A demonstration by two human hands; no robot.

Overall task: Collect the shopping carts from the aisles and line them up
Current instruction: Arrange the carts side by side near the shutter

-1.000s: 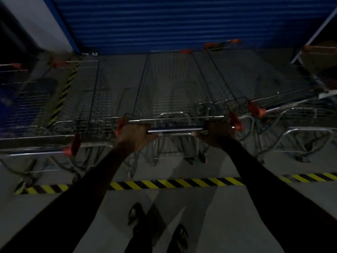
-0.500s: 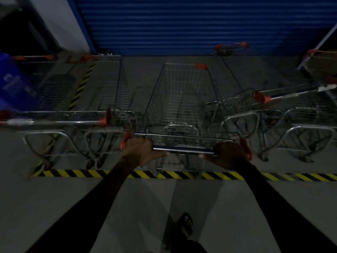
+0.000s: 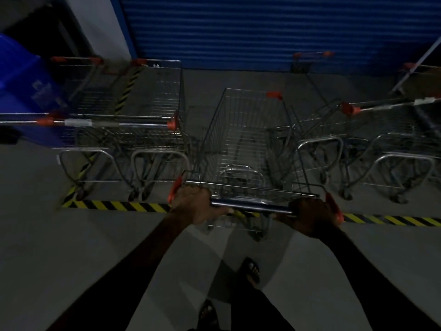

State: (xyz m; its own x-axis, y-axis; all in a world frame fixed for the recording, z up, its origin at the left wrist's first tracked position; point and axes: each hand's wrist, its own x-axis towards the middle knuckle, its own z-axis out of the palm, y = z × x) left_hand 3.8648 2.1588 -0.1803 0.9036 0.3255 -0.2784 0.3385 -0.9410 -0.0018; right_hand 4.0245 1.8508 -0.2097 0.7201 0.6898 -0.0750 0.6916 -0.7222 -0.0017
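A wire shopping cart point(image 3: 241, 139) with orange corner caps stands straight ahead of me, its basket pointing at the blue shutter. My left hand point(image 3: 195, 204) grips the left end of its handle bar point(image 3: 250, 206), and my right hand point(image 3: 310, 217) grips the right end. The cart sits in a gap between two parked carts point(image 3: 133, 120) on the left and other parked carts point(image 3: 372, 139) on the right. Its rear wheels are over the yellow-black floor stripe point(image 3: 114, 205).
A blue roller shutter point(image 3: 250, 29) closes the back. A blue bin point(image 3: 21, 91) stands far left behind the left carts. Another cart handle point(image 3: 310, 54) shows near the shutter. Grey concrete floor lies behind the stripe, where my sandalled feet point(image 3: 250, 271) stand.
The cart I hold now sits nearer me, its handle back over the stripe, while the parked carts on both sides look farther away. Both hands keep their hold on the handle.
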